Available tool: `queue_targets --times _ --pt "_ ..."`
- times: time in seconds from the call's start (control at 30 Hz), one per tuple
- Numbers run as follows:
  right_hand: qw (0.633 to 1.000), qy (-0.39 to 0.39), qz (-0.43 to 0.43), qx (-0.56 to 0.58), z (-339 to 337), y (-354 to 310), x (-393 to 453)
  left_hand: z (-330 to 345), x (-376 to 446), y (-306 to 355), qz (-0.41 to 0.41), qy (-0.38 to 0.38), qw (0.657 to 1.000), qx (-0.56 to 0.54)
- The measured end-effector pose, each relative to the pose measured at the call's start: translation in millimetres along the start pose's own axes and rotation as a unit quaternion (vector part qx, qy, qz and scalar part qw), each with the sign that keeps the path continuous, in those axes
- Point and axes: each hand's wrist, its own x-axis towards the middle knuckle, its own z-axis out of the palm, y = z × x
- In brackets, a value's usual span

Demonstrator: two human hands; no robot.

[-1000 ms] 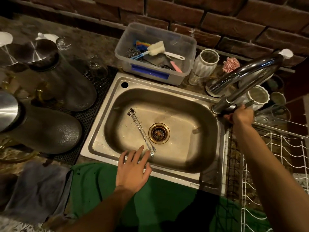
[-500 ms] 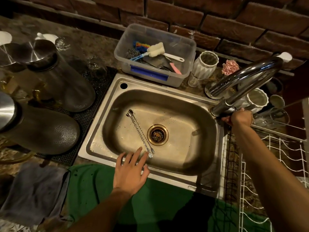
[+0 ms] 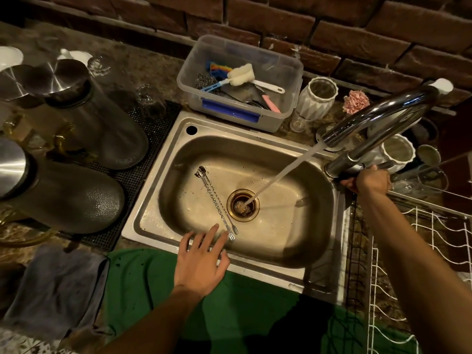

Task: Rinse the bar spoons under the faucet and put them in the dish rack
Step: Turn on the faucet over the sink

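Note:
Two twisted metal bar spoons (image 3: 217, 203) lie side by side on the floor of the steel sink (image 3: 293, 254), just left of the drain (image 3: 244, 205). My left hand (image 3: 200, 261) hovers over the sink's front rim with fingers spread, fingertips close to the spoons' forked ends, holding nothing. My right hand (image 3: 370, 180) grips the lever at the base of the chrome faucet (image 3: 378, 118). Water runs from the spout in a slanting stream into the drain. The white wire dish rack (image 3: 419, 241) stands to the right of the sink.
A clear plastic tub (image 3: 242, 83) of brushes and scourers sits behind the sink. Two large dark shakers (image 3: 76, 190) lie on a black mat at left. White ribbed cups (image 3: 316, 98) and glasses crowd the faucet. A grey cloth (image 3: 56, 287) lies at lower left.
Water has started flowing from the faucet into the drain. My right hand stays on the lever; my left hand stays near the spoons' ends.

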Motion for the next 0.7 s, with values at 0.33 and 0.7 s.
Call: queue_targets --times 0.33,0.7 --pt "0.997 0.052 -0.038 -0.042 0.5 3.8 -3.6 1.0 0.2 -0.6 -0.006 -0.005 1.0 0.001" --pt "0.996 -0.017 -0.08 -0.022 3.5 13.8 -52.5 7.3 -0.5 -1.8 0.004 0.019 1.0 0.002"
